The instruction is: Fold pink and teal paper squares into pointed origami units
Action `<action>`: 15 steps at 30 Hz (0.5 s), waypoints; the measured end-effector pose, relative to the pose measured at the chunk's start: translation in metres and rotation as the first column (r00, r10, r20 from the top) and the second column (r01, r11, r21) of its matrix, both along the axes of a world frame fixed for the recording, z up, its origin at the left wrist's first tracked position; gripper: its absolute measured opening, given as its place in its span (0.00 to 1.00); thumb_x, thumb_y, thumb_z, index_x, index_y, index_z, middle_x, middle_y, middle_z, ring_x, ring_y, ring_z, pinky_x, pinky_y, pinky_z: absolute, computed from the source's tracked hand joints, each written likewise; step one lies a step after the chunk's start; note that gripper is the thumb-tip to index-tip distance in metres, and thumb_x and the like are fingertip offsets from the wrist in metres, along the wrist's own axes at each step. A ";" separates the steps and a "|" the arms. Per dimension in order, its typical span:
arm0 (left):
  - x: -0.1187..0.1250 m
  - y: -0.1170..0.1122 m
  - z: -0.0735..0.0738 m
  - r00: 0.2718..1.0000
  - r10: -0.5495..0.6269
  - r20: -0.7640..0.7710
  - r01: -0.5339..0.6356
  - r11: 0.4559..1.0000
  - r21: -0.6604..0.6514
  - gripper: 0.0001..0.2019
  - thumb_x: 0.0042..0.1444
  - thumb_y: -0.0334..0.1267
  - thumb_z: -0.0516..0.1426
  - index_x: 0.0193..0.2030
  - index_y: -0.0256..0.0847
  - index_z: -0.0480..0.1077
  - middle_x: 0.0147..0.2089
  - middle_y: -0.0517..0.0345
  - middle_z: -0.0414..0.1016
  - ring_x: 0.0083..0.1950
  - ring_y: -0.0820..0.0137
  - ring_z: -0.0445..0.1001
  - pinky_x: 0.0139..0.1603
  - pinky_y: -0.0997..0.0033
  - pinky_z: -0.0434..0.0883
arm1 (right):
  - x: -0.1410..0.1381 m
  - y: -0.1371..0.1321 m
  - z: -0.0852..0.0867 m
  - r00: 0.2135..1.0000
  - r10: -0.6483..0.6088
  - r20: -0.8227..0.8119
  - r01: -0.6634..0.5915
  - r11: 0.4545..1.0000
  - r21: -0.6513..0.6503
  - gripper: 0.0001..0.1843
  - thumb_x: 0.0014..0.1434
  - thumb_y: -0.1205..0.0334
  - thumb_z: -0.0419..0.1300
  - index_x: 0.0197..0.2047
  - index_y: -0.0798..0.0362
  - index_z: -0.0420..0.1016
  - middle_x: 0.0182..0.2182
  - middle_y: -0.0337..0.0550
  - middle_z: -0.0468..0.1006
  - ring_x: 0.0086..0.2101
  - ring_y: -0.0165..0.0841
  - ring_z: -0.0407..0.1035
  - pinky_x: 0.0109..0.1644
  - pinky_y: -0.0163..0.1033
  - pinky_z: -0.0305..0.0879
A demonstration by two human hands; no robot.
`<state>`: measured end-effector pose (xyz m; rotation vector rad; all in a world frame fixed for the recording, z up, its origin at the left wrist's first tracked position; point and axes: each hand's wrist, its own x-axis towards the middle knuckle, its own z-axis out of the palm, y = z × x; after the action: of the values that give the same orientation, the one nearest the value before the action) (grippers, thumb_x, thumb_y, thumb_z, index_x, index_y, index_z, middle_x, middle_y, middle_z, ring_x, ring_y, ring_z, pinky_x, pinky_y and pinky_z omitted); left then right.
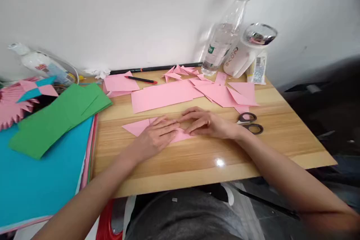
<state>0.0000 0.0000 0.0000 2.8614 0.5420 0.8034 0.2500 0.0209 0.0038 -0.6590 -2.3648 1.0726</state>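
Note:
A folded pink paper strip (136, 126) lies on the wooden table, with pointed left end showing and its middle covered by my hands. My left hand (157, 135) rests flat across it, fingers stretched to the right and pressing it down. My right hand (208, 123) is at the paper's right part, fingers curved and spread, with the lower fingertips touching the paper. A wide pink paper sheet (163, 95) lies just beyond both hands. To the right of my right hand are scissors (254, 128) with black handles, blades partly hidden under pink paper.
Folded pink pieces (180, 72), a black-and-red pen (142, 80), a clear bottle (222, 45) and a white flask (247, 52) stand or lie along the wall. Green paper strips (56, 116) lie on blue sheets (50, 183) at left. The table's front edge (185, 187) is near my body.

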 end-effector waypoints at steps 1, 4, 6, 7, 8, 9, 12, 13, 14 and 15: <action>0.000 0.000 0.000 1.000 0.002 -0.003 -0.002 1.000 -0.003 0.10 0.62 0.27 0.53 0.48 0.31 0.70 0.52 0.46 0.76 0.58 0.62 0.71 0.62 0.49 0.65 | 0.000 0.000 0.000 1.000 -0.003 -0.003 0.003 1.000 -0.001 0.08 0.59 0.66 0.62 0.41 0.51 0.81 0.54 0.48 0.73 0.55 0.38 0.59 0.58 0.49 0.61; -0.001 0.000 -0.001 1.000 0.005 -0.004 -0.005 1.000 -0.011 0.10 0.62 0.27 0.52 0.49 0.33 0.70 0.52 0.46 0.76 0.58 0.63 0.70 0.62 0.49 0.65 | 0.000 0.001 0.000 1.000 -0.006 -0.008 0.006 1.000 -0.011 0.08 0.59 0.65 0.62 0.41 0.49 0.81 0.55 0.46 0.72 0.55 0.38 0.59 0.59 0.49 0.61; -0.002 0.001 -0.002 1.000 0.002 0.004 -0.002 1.000 -0.017 0.10 0.62 0.27 0.52 0.49 0.34 0.70 0.52 0.47 0.76 0.59 0.63 0.70 0.62 0.49 0.65 | 0.000 0.001 0.000 1.000 -0.003 -0.011 0.003 1.000 -0.022 0.09 0.59 0.65 0.62 0.41 0.49 0.81 0.55 0.46 0.72 0.55 0.38 0.59 0.59 0.49 0.61; -0.002 0.001 -0.002 1.000 0.001 0.008 0.000 1.000 -0.022 0.10 0.62 0.28 0.52 0.49 0.34 0.70 0.52 0.47 0.76 0.59 0.63 0.70 0.62 0.49 0.65 | 0.000 0.001 0.000 1.000 -0.002 -0.010 0.002 1.000 -0.029 0.09 0.58 0.65 0.62 0.41 0.49 0.81 0.55 0.45 0.72 0.56 0.38 0.58 0.59 0.49 0.61; -0.002 0.001 -0.002 1.000 0.002 0.011 -0.001 1.000 -0.031 0.11 0.62 0.28 0.52 0.49 0.34 0.70 0.52 0.47 0.76 0.59 0.64 0.70 0.62 0.49 0.64 | 0.000 0.001 0.000 1.000 -0.001 -0.006 0.001 0.999 -0.036 0.09 0.58 0.65 0.62 0.42 0.48 0.81 0.55 0.45 0.72 0.56 0.38 0.58 0.59 0.49 0.61; -0.002 0.001 -0.003 1.000 0.006 0.012 -0.005 0.999 -0.043 0.11 0.63 0.28 0.53 0.50 0.35 0.70 0.52 0.48 0.76 0.59 0.64 0.70 0.62 0.48 0.64 | 0.000 0.001 0.000 1.000 -0.001 -0.003 0.000 0.999 -0.042 0.09 0.58 0.64 0.62 0.42 0.48 0.81 0.55 0.45 0.72 0.56 0.38 0.58 0.59 0.49 0.60; -0.002 0.001 -0.003 1.000 0.026 0.018 -0.024 0.997 -0.076 0.11 0.63 0.29 0.53 0.50 0.36 0.70 0.52 0.49 0.76 0.59 0.65 0.70 0.63 0.47 0.62 | 0.000 0.001 0.000 1.000 -0.001 0.004 0.001 0.999 -0.050 0.09 0.58 0.64 0.62 0.42 0.48 0.81 0.55 0.45 0.72 0.56 0.38 0.58 0.59 0.50 0.60; -0.002 0.001 -0.003 0.999 0.030 0.022 -0.028 0.996 -0.082 0.11 0.63 0.29 0.53 0.50 0.36 0.70 0.52 0.50 0.76 0.59 0.65 0.70 0.64 0.47 0.62 | 0.000 0.001 0.000 1.000 -0.002 0.005 0.002 0.999 -0.051 0.09 0.58 0.64 0.63 0.41 0.48 0.81 0.55 0.45 0.72 0.57 0.38 0.58 0.59 0.50 0.60; -0.002 0.001 -0.003 0.999 0.034 0.027 -0.032 0.996 -0.087 0.11 0.63 0.29 0.53 0.50 0.36 0.71 0.52 0.50 0.76 0.59 0.65 0.70 0.64 0.48 0.61 | 0.000 0.001 0.000 1.000 -0.002 0.005 0.003 0.999 -0.051 0.09 0.58 0.65 0.63 0.41 0.48 0.81 0.55 0.45 0.72 0.57 0.38 0.57 0.60 0.50 0.60; -0.002 0.001 -0.004 0.999 0.036 0.030 -0.033 0.995 -0.090 0.11 0.63 0.29 0.53 0.50 0.36 0.71 0.52 0.50 0.76 0.58 0.65 0.70 0.64 0.48 0.61 | 0.000 0.001 0.000 1.000 -0.003 0.004 0.003 0.999 -0.051 0.09 0.58 0.65 0.63 0.42 0.48 0.81 0.55 0.45 0.72 0.57 0.38 0.57 0.60 0.50 0.60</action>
<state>-0.0023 0.0011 -0.0035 2.7602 0.6087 0.8061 0.2503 0.0218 0.0036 -0.6827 -2.3457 1.1342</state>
